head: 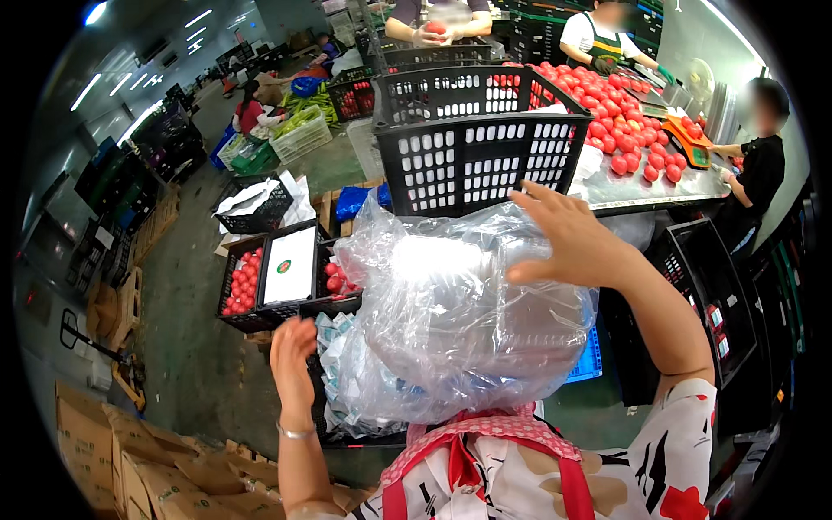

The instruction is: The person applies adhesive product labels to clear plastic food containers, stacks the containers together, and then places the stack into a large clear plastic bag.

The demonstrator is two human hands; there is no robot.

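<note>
A large clear plastic bag (481,312), filled with what look like stacked clear plastic containers, bulges right in front of my body. My right hand (565,240) is over its upper right side with the fingers spread; whether the fingertips touch the film I cannot tell. Off the bag's left side, my left hand (294,357) is raised, loosely bent and holding nothing. Below it to the right lie small printed packets (331,364) in a dark crate, partly covered by the bag. Beyond the bag stands a tall black slotted crate (484,162).
Tomatoes (611,110) are heaped on a metal table (689,192), beside an orange scale (686,143). Crates of tomatoes (244,283) and a white lid or sheet (289,266) stand left. Flattened cardboard boxes (162,468) fill the lower left. Several people work beyond.
</note>
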